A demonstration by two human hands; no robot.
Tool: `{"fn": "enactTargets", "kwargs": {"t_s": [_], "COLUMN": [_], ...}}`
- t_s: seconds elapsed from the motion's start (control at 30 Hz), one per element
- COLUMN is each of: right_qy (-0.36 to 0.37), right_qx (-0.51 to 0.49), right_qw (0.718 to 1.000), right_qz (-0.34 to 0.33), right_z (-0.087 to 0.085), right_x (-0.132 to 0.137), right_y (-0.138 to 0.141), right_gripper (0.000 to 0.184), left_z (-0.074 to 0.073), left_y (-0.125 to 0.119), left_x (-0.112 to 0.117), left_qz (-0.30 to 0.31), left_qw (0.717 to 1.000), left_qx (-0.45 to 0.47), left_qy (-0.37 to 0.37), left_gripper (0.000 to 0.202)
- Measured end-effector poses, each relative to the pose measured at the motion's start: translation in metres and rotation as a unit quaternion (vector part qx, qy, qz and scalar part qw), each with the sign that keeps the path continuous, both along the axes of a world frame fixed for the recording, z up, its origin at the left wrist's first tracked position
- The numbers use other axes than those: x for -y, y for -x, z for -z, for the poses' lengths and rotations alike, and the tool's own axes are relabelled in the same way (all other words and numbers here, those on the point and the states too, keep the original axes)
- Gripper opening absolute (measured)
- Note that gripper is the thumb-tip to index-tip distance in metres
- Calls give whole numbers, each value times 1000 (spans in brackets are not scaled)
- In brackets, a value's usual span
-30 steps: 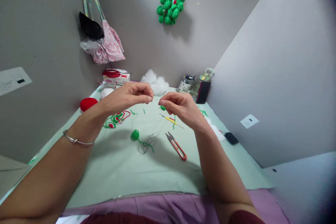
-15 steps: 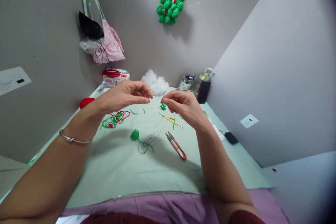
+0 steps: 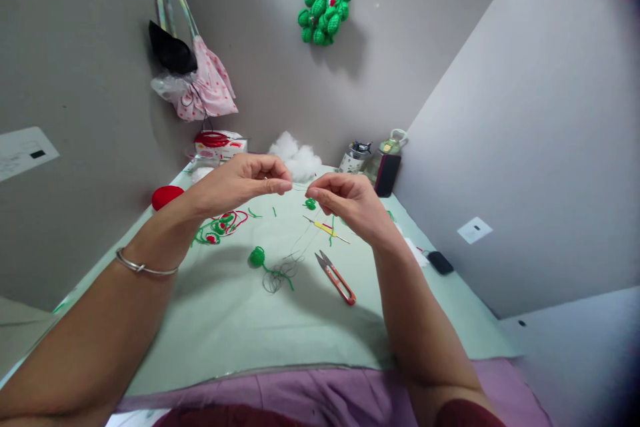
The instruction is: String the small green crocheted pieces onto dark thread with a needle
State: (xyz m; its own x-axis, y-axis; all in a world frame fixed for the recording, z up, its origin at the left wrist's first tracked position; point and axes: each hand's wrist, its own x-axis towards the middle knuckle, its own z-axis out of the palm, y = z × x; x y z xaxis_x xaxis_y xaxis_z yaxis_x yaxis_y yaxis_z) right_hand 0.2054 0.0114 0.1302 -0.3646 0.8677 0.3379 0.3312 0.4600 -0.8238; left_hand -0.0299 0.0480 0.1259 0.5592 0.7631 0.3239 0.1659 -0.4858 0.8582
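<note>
My left hand (image 3: 245, 180) and my right hand (image 3: 345, 202) are raised above the pale green table (image 3: 225, 320), fingertips nearly meeting. Both pinch a thin needle or thread (image 3: 299, 188) that spans the small gap between them. A dark thread trails down from the hands to a loose tangle (image 3: 280, 273) on the table. Beside that tangle lies a small green crocheted ball (image 3: 257, 256) with a green yarn tail. Red-handled thread snips (image 3: 336, 277) lie below my right hand, and a yellow-handled crochet hook (image 3: 326, 229) lies just behind them.
Green and red crocheted pieces (image 3: 220, 225) and a red ball (image 3: 167, 197) lie at the left. White stuffing (image 3: 296, 155), a box (image 3: 220, 145), a cup (image 3: 354, 159) and a bottle (image 3: 387, 163) line the back wall. A bunch of green crocheted balls (image 3: 326, 8) hangs above.
My hands drew slightly apart half a second ago and have closed back together; otherwise nothing on the table has moved.
</note>
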Motion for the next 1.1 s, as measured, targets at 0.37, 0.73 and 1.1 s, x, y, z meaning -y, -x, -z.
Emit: {"fn": "enactTargets", "kwargs": {"t_s": [0.37, 0.73, 1.1], "right_qy": [-24, -23, -17], "right_qx": [165, 51, -108], "right_qw": [986, 998, 994], "right_qz": [-12, 3, 24], "right_z": [2, -5, -5], "right_x": [-4, 8, -1], "right_y": [-12, 3, -12], "right_gripper": [25, 29, 23], "left_z": [0, -2, 19], "left_y": [4, -8, -24], "left_x": [-2, 9, -2], "left_qz": [-37, -6, 0], "left_qw": [998, 999, 997], "left_qx": [-12, -31, 59], "left_qy": [-48, -31, 48], "left_gripper": [22, 22, 30]}}
